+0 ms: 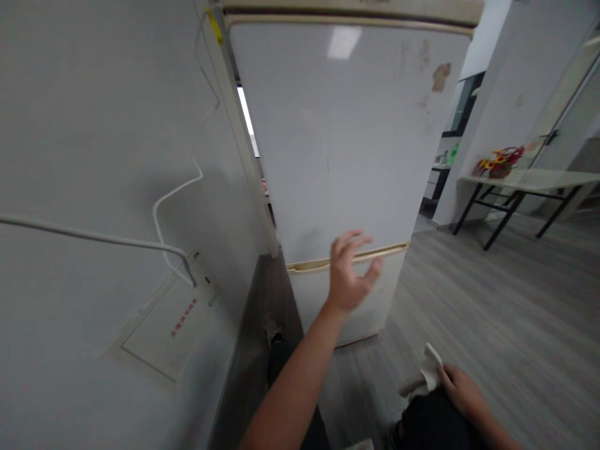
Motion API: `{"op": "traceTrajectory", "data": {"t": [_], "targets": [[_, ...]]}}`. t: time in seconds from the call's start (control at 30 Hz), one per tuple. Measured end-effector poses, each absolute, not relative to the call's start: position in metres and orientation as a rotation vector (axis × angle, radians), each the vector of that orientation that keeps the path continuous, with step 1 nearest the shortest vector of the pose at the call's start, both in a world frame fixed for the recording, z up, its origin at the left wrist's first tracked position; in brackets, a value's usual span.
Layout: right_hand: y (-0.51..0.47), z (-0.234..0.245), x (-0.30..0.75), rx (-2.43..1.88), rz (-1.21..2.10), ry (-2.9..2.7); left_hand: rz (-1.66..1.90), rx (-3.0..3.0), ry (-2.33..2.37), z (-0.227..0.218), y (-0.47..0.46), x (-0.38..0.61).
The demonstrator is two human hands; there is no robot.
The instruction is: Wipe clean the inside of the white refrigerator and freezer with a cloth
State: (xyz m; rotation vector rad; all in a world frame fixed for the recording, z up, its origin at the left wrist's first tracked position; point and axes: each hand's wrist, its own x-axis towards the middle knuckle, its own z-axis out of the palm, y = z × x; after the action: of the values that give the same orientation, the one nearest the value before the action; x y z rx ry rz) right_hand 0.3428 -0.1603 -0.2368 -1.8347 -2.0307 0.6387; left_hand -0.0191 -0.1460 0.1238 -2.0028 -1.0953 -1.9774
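Note:
A white refrigerator [347, 137] with two doors stands in front of me, its upper door large and a cream-coloured handle strip [382, 252] running between the doors. My left hand [347, 275] is raised in front of that strip, fingers apart and curved, with nothing in it. Whether it touches the door I cannot tell. Low on the right, by my knee, my right hand [462, 389] is closed on a white piece of cloth or paper [430, 367]. Brown stains and a torn patch [440, 77] mark the upper door.
A white cable [94, 235] hangs along the left wall, above a panel [169, 331] with red lettering. On the right, a table [539, 180] with dark legs bears a flower basket [500, 167]. A doorway opens behind the refrigerator. My legs are bent below.

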Motion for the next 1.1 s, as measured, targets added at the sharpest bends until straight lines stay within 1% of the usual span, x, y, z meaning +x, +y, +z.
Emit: {"op": "traceTrajectory", "data": {"t": [0.1,0.17,0.27,0.37,0.5,0.7,1.1], "targets": [[-0.159,-0.247,0.35,-1.85,0.732,-2.026,-2.0,-1.422,-1.303,0.107,-0.085,-0.081],[-0.16,-0.252,0.355,-1.86,0.725,-2.009,-1.987,-1.215,-1.486,0.087,-0.052,-0.123],[-0.162,-0.256,0.359,-1.838,0.713,-2.002,-1.96,-1.252,-1.758,0.046,-0.027,-0.175],[-0.164,-0.257,0.358,-1.84,0.684,-1.984,-1.913,-1.33,-2.017,0.004,-0.028,-0.205],[-0.165,-0.25,0.352,-1.855,0.674,-1.987,-1.912,-1.343,-2.176,-0.03,-0.038,-0.218],[-0.168,-0.234,0.342,-1.845,0.694,-1.996,-1.891,-1.314,-2.242,-0.041,-0.036,-0.219],[-0.161,-0.23,0.334,-1.856,0.662,-2.039,-1.983,-1.313,-2.146,-0.056,-0.026,-0.226]]}}
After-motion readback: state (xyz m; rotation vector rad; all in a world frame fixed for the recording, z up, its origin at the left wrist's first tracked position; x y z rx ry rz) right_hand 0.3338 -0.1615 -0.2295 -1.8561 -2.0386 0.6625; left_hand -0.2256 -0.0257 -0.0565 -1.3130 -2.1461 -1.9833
